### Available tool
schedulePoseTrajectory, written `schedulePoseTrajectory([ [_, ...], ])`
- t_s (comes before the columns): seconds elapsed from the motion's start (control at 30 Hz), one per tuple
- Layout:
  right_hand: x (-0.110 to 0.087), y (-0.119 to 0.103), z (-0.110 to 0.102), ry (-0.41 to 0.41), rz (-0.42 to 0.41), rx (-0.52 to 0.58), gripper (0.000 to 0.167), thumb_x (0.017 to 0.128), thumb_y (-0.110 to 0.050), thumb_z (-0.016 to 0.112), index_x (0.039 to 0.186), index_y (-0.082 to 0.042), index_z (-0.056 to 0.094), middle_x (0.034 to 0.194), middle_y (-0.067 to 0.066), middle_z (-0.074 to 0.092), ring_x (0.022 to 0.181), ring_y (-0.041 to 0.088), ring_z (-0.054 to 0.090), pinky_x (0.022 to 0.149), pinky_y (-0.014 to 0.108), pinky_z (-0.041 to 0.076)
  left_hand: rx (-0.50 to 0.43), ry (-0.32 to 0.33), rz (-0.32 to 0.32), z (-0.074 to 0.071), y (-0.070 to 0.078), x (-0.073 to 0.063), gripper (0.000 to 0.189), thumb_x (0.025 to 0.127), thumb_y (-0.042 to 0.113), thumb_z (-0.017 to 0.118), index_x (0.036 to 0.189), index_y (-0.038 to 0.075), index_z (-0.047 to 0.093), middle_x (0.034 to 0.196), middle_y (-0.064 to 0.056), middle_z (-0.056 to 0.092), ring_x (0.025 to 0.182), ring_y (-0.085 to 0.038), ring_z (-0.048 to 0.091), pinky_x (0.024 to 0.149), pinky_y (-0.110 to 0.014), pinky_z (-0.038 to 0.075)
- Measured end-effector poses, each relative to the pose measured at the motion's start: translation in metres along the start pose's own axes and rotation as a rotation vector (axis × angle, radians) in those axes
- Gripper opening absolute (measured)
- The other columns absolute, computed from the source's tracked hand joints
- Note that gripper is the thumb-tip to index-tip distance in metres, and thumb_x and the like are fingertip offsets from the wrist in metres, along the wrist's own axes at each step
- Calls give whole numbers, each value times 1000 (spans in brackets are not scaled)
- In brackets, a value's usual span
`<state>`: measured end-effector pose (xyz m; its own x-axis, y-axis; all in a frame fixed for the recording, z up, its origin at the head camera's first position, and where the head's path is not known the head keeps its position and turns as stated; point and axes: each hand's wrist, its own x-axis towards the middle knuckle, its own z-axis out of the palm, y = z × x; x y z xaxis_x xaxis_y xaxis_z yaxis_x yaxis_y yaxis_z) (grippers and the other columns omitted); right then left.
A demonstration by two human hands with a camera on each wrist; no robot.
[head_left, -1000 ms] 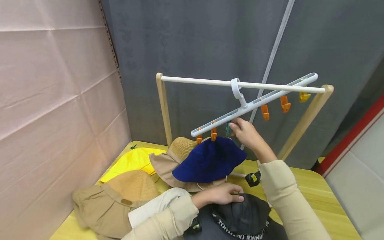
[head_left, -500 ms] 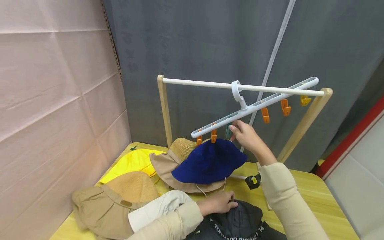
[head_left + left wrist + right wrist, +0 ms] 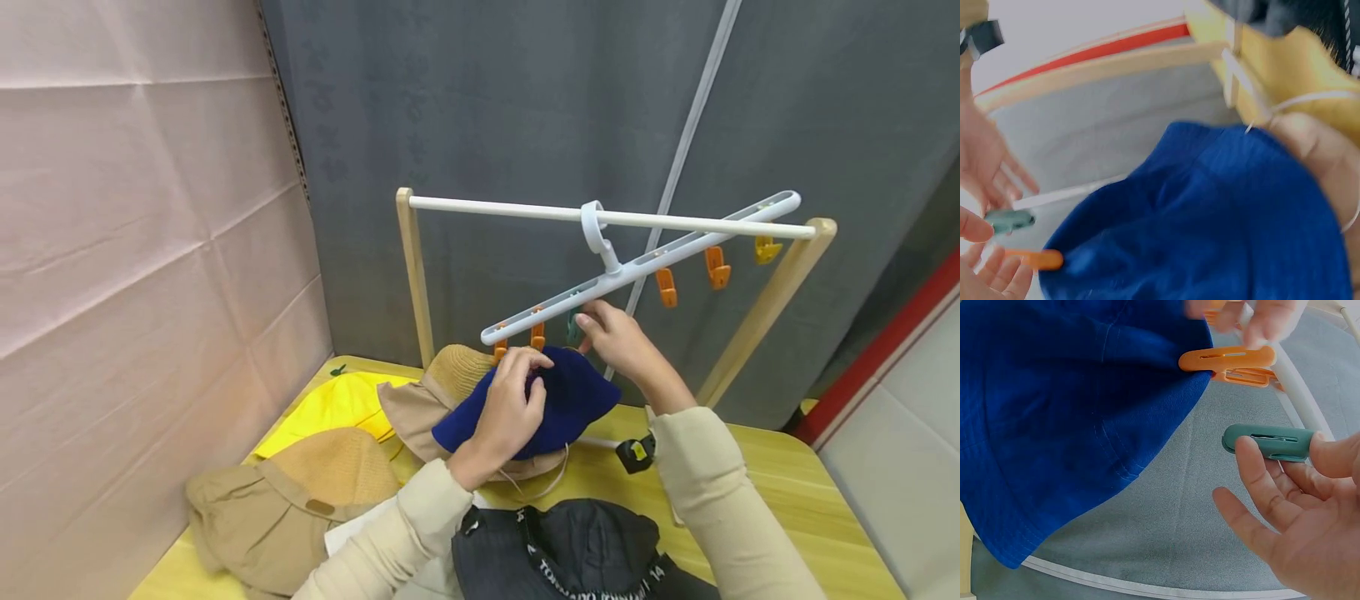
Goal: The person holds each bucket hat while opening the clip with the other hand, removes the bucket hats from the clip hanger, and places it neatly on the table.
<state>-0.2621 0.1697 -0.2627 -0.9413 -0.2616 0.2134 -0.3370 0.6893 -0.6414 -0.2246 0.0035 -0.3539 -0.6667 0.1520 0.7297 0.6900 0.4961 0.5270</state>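
Note:
My right hand (image 3: 622,346) pinches a green clothes clip (image 3: 1272,442) that hangs from the white clip hanger (image 3: 637,268). A blue bucket hat (image 3: 577,400) hangs just left of it from an orange clip (image 3: 1229,359). In the head view my left hand (image 3: 508,408) is raised in front of this hat, near the orange clip, its fingers loosely bent and holding nothing. Behind the blue hat, a tan hat with a straw crown (image 3: 457,367) is at another orange clip, partly hidden. The green clip is apart from the blue hat in the right wrist view.
The hanger hooks over the white rail (image 3: 495,206) of a wooden-legged rack. On the yellow table (image 3: 787,500) lie a black hat (image 3: 592,542), a tan hat (image 3: 255,517), a yellow hat (image 3: 330,408) and white fabric partly under my left sleeve. More clips (image 3: 666,287) hang at the right.
My left hand has let go of the black hat and moved up to the front of the blue hat. My right hand has stayed at the green clip.

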Motion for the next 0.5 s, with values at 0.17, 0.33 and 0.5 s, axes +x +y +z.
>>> schedulePoseTrajectory([
  [0.17, 0, 0, 1, 3, 3, -2, 35, 100, -18, 39, 126, 6, 44, 84, 18, 65, 83, 29, 61, 71, 32, 39, -24, 64, -37, -8, -6, 7, 38, 85, -4, 51, 123, 2, 51, 124, -9, 51, 119, -19, 48, 100, -34, 41],
  [0.33, 1, 1, 1, -1, 4, 0, 36, 101, -18, 39, 126, 6, 44, 81, 17, 65, 82, 29, 61, 71, 32, 39, -36, -24, -161, -6, -8, 11, 47, 90, 3, 51, 135, -1, 42, 138, -14, 44, 129, -24, 42, 105, -39, 36],
  [0.5, 1, 1, 1, 0, 1, 7, 37, 101, -17, 39, 128, 7, 43, 82, 20, 65, 83, 31, 61, 71, 32, 40, -93, -118, -289, -4, -10, 25, 48, 98, 17, 43, 141, -3, 34, 142, -20, 41, 131, -31, 40, 107, -44, 33],
])
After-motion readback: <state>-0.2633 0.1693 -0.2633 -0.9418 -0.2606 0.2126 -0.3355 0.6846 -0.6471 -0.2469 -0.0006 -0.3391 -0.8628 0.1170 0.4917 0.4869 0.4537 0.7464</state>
